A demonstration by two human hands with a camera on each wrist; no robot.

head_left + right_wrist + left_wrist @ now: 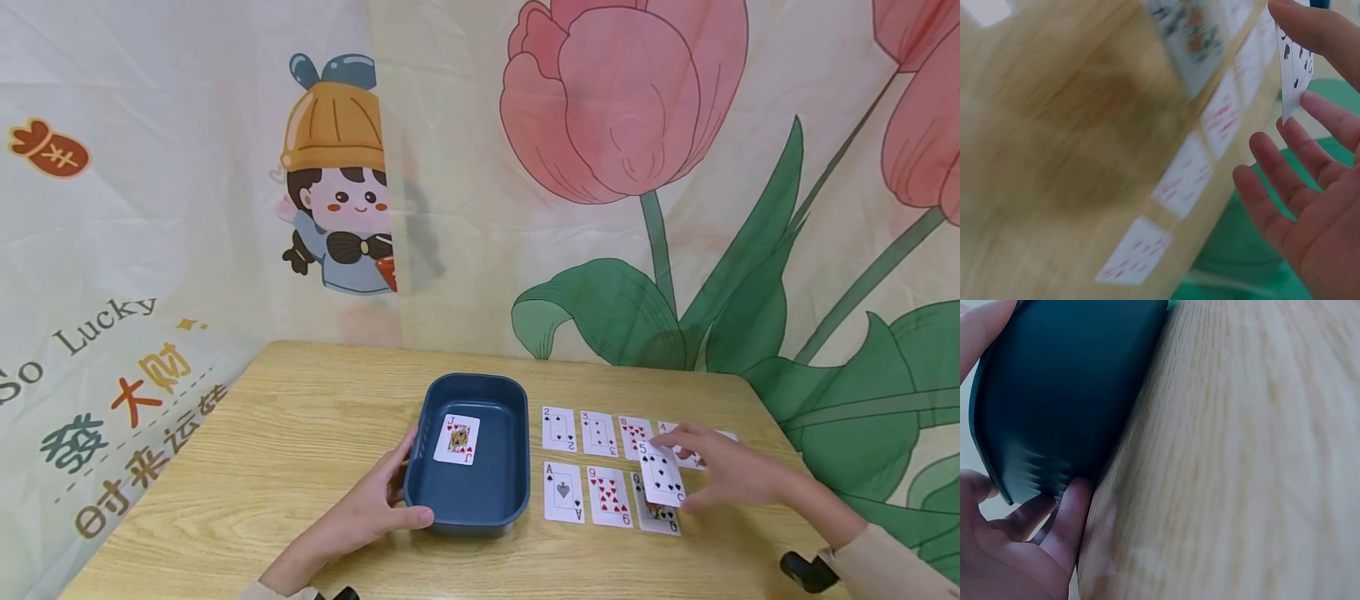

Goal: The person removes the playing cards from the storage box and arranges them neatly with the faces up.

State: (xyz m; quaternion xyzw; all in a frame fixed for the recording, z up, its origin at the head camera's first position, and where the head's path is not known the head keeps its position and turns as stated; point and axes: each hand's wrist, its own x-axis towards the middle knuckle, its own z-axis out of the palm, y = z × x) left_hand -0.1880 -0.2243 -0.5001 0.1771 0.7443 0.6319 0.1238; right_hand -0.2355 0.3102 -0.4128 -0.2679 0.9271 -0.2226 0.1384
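My right hand (708,462) pinches a five of spades (662,477) by its right side, between thumb and fingers. The card is held above the playing cards, overlapping the queen of spades (660,521) in the head view. In the right wrist view the five (1287,69) is seen nearly edge-on, and the lower fingers are spread away from it. My left hand (375,500) holds the left side of a dark blue tray (522,450), thumb at its near corner and fingers along its wall (1054,412). Inside the tray lies a jack of hearts (457,440).
Right of the tray, face-up cards lie in two rows. The far row has a two of spades (558,429), a three of diamonds (599,434) and more, partly behind my right hand. An ace of spades (563,493) and nine of hearts (610,497) lie nearer. A printed cloth hangs behind the table.
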